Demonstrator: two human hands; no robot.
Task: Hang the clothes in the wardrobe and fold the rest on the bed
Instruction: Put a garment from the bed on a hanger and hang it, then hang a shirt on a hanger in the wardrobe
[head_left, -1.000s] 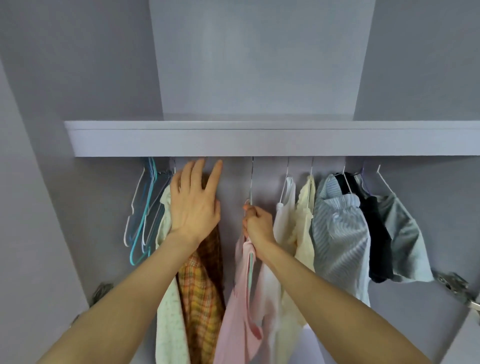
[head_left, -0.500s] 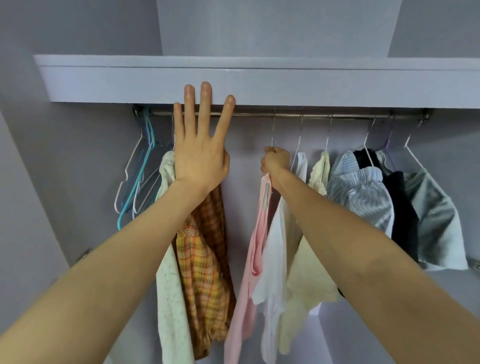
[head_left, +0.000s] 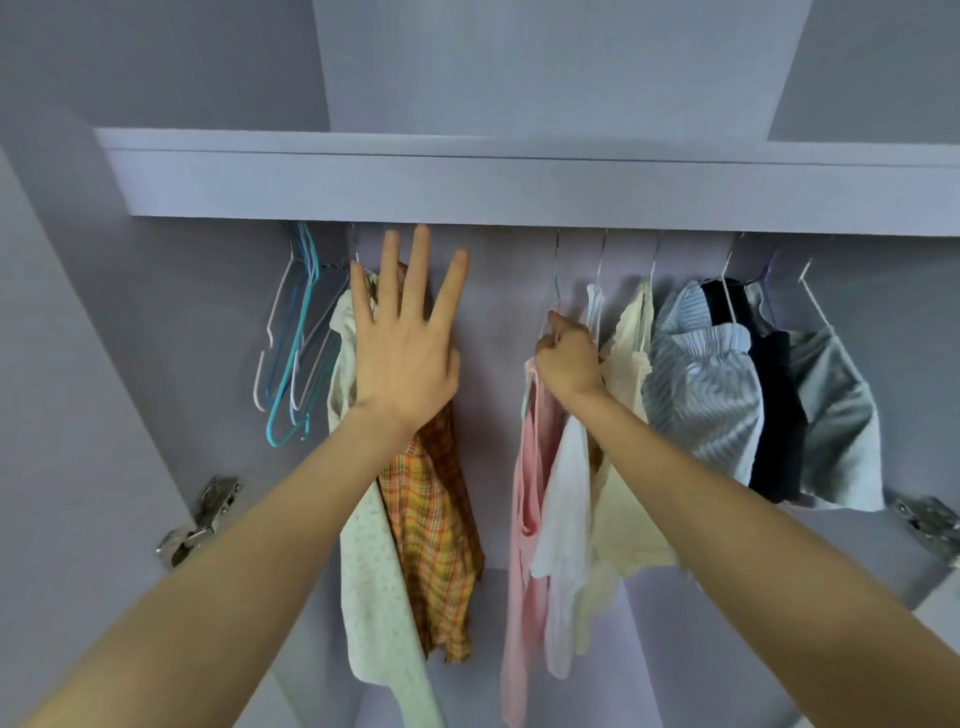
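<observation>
My right hand (head_left: 569, 358) grips the top of a pink garment (head_left: 527, 519) and its wire hanger (head_left: 553, 291), whose hook runs up under the shelf. My left hand (head_left: 405, 343) is flat with spread fingers, pressing against an orange plaid shirt (head_left: 441, 525) and a cream dotted garment (head_left: 371, 571) and holding them to the left. A gap of bare back wall lies between the plaid shirt and the pink garment. The rail itself is hidden behind the shelf front.
Right of the pink garment hang a white top (head_left: 563, 525), a cream top (head_left: 626, 467), a blue striped shirt (head_left: 706, 395), a dark garment (head_left: 776, 405) and a grey one (head_left: 841, 415). Several bare hangers (head_left: 296, 343) hang at the far left. A shelf (head_left: 519, 182) runs above; hinges (head_left: 200, 519) flank the sides.
The view has tilted, so the rail is hidden by the shelf again. The gap between the plaid shirt and the pink garment has widened. My right hand keeps its grip.
</observation>
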